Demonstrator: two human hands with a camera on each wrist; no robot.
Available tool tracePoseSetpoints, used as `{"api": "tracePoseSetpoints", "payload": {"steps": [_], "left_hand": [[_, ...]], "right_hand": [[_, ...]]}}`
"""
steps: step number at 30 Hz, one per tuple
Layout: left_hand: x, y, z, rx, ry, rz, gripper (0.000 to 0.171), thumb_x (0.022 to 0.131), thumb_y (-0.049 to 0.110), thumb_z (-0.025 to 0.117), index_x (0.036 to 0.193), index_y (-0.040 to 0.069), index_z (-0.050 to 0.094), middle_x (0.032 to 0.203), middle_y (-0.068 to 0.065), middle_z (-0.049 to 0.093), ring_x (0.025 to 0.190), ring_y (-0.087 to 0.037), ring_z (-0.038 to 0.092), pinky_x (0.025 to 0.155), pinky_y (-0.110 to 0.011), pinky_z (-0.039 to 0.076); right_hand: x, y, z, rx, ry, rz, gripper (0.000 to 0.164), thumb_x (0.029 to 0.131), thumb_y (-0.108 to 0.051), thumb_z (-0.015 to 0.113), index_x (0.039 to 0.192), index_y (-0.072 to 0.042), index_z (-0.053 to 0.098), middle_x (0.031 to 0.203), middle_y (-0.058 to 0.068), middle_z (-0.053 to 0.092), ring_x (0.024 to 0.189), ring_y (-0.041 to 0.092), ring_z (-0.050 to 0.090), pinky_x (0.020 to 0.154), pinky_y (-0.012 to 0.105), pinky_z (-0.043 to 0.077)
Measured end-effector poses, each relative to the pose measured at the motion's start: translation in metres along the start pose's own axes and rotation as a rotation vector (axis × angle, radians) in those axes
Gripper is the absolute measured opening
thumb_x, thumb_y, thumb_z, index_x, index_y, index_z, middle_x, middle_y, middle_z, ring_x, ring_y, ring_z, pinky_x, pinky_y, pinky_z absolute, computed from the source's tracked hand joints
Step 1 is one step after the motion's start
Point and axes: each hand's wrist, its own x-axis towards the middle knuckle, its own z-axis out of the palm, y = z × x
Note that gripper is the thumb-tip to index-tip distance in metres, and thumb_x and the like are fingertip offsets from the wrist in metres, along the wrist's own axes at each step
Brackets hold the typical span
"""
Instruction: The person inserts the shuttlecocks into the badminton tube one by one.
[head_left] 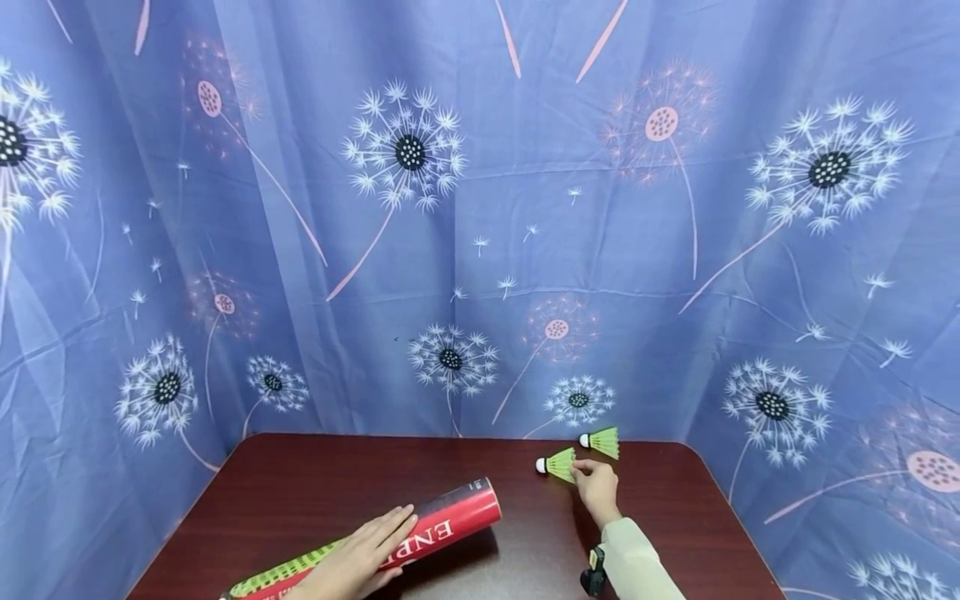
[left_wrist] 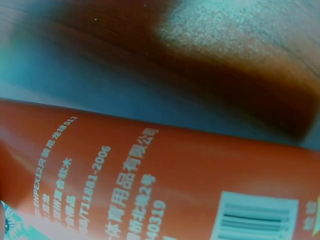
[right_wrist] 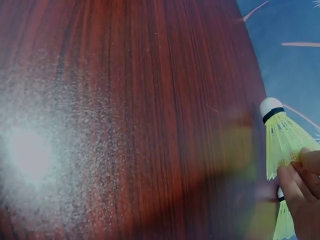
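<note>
My right hand (head_left: pixel 597 490) pinches the skirt edge of a yellow-green shuttlecock (head_left: pixel 559 465) near the far side of the table. Its white cork points left in the head view; the right wrist view shows this shuttlecock (right_wrist: pixel 285 142) with finger and thumb at the rim of its skirt. A second shuttlecock (head_left: pixel 602 442) lies just beyond, close to the far edge. Across a long red shuttlecock tube (head_left: pixel 442 533), my left hand (head_left: pixel 360 554) grips with fingers over the top and thumb on the near side. White print and a barcode (left_wrist: pixel 257 220) show on the tube in the left wrist view.
The dark red wooden table (head_left: pixel 337 467) has rounded far corners. A blue curtain (head_left: pixel 465 250) with dandelion prints hangs behind it and along both sides. A black wrist device (head_left: pixel 593 572) is strapped at the right sleeve.
</note>
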Motion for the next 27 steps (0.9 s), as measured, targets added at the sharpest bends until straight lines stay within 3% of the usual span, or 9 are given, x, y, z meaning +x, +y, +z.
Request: {"api": "tracePoseSetpoints", "payload": {"steps": [3, 8, 10, 15, 18, 23, 27], "left_hand": [[0.001, 0.000, 0.000, 0.005, 0.013, 0.009, 0.073, 0.080, 0.033, 0.078, 0.136, -0.005, 0.049, 0.136, -0.020, 0.053, 0.119, -0.030, 0.056, 0.090, -0.039, 0.050], [0.002, 0.000, -0.001, 0.004, 0.005, 0.007, 0.068, 0.087, 0.036, 0.070, 0.136, -0.005, 0.049, 0.135, -0.020, 0.053, 0.119, -0.030, 0.056, 0.088, -0.040, 0.051], [0.002, -0.001, -0.002, 0.001, 0.003, 0.003, 0.066, 0.089, 0.038, 0.067, 0.136, -0.005, 0.049, 0.136, -0.020, 0.053, 0.119, -0.030, 0.056, 0.088, -0.040, 0.051], [0.002, -0.001, -0.003, -0.009, -0.005, -0.002, 0.072, 0.083, 0.035, 0.075, 0.138, -0.004, 0.048, 0.137, -0.020, 0.052, 0.120, -0.030, 0.055, 0.092, -0.037, 0.050], [0.002, -0.001, -0.003, -0.011, -0.008, -0.004, 0.074, 0.082, 0.034, 0.076, 0.138, -0.004, 0.047, 0.138, -0.019, 0.051, 0.121, -0.030, 0.055, 0.104, -0.031, 0.041], [0.003, -0.002, -0.004, -0.014, -0.005, -0.005, 0.074, 0.081, 0.032, 0.077, 0.138, -0.005, 0.047, 0.137, -0.020, 0.051, 0.121, -0.031, 0.055, 0.116, -0.023, 0.014], [0.003, -0.002, -0.005, -0.014, -0.004, -0.004, 0.067, 0.089, 0.037, 0.068, 0.137, -0.005, 0.048, 0.136, -0.020, 0.052, 0.120, -0.031, 0.055, 0.117, -0.022, 0.011]], "right_hand": [[-0.003, 0.000, -0.003, 0.011, -0.002, -0.005, 0.012, 0.083, -0.004, 0.071, 0.091, 0.004, 0.075, 0.088, 0.017, 0.072, 0.084, 0.036, 0.066, 0.078, 0.047, 0.052], [-0.007, -0.002, -0.006, 0.070, -0.006, 0.003, 0.011, 0.082, -0.003, 0.072, 0.089, 0.005, 0.075, 0.083, 0.016, 0.073, 0.066, 0.018, 0.069, 0.063, 0.027, 0.055], [-0.008, -0.004, -0.007, 0.103, -0.020, 0.004, 0.011, 0.082, -0.001, 0.072, 0.089, 0.007, 0.074, 0.084, 0.018, 0.072, 0.065, 0.018, 0.070, 0.060, 0.023, 0.055], [-0.012, -0.008, -0.010, 0.171, -0.058, 0.018, 0.010, 0.083, 0.002, 0.071, 0.090, 0.009, 0.073, 0.084, 0.019, 0.072, 0.066, 0.021, 0.071, 0.059, 0.023, 0.056], [-0.015, -0.011, -0.012, 0.202, -0.074, 0.036, 0.011, 0.084, 0.002, 0.070, 0.091, 0.009, 0.073, 0.085, 0.019, 0.072, 0.067, 0.022, 0.071, 0.059, 0.023, 0.057], [-0.020, -0.018, -0.016, 0.263, -0.104, 0.029, 0.012, 0.085, 0.003, 0.067, 0.094, 0.011, 0.072, 0.090, 0.022, 0.071, 0.071, 0.026, 0.071, 0.065, 0.034, 0.059], [-0.024, -0.025, -0.018, 0.321, -0.123, 0.031, 0.012, 0.086, 0.005, 0.066, 0.094, 0.012, 0.071, 0.094, 0.024, 0.070, 0.073, 0.027, 0.071, 0.067, 0.036, 0.059]]}}
